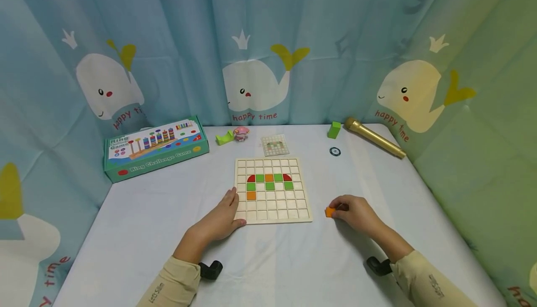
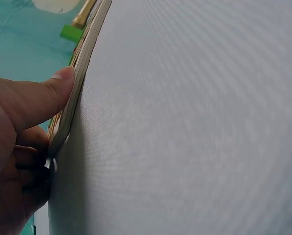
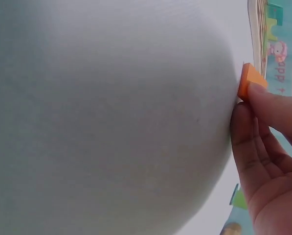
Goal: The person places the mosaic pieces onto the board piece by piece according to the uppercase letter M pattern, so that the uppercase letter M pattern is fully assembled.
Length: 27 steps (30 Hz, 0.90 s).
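A wooden grid board (image 1: 282,214) lies in the middle of the table, with red, green and orange pieces set in its upper cells. My left hand (image 1: 220,218) holds its near left corner, thumb at the front edge and fingers along the left side. In the left wrist view the thumb (image 2: 48,98) presses the board's edge (image 2: 79,81). To the right of the board, my right hand (image 1: 356,211) pinches a small orange block (image 1: 329,212) between thumb and fingertips, close over the white tabletop. The right wrist view shows this orange block's flat side.
Behind the board lies a small pattern card (image 1: 274,144). A green game box (image 1: 157,153) stands at the back left, near a green curved block (image 1: 224,138) and a pink figurine (image 1: 241,133). Back right are a green block (image 1: 334,130), a round disc (image 1: 334,151) and a gold microphone (image 1: 375,138).
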{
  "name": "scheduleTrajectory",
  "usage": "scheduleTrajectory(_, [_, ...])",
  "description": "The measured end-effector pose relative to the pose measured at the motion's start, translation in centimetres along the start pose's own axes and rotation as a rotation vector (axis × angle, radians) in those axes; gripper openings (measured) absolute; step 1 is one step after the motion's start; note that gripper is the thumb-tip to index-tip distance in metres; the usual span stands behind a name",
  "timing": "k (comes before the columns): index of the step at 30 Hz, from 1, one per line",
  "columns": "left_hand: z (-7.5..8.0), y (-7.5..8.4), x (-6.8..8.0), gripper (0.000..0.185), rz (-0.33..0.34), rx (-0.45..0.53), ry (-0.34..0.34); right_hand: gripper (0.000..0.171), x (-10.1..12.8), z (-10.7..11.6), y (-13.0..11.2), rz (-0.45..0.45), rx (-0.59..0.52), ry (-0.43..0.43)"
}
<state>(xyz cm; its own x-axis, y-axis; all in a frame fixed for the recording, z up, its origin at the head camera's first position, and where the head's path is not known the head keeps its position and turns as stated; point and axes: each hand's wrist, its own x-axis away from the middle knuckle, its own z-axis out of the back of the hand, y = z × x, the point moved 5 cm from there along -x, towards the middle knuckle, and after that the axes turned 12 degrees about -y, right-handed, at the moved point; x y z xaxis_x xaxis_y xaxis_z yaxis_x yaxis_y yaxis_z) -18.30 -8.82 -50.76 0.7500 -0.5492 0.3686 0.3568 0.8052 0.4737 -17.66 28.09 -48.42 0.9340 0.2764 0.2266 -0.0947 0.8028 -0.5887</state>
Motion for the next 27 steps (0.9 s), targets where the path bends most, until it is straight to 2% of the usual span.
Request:
scheduleTrajectory(8, [0.0, -0.2, -0.1, 0.083, -0.001, 0.008, 0.004, 0.008, -1.5, 0.1, -1.0, 0.012, -0.014, -0.009])
scheduleTrajectory(27, [0.1, 0.1, 0.0, 0.083, 0.01, 0.018, -0.012, 0.008, -7.1, -0.6, -4.6, 0.073, -0.062, -0.063])
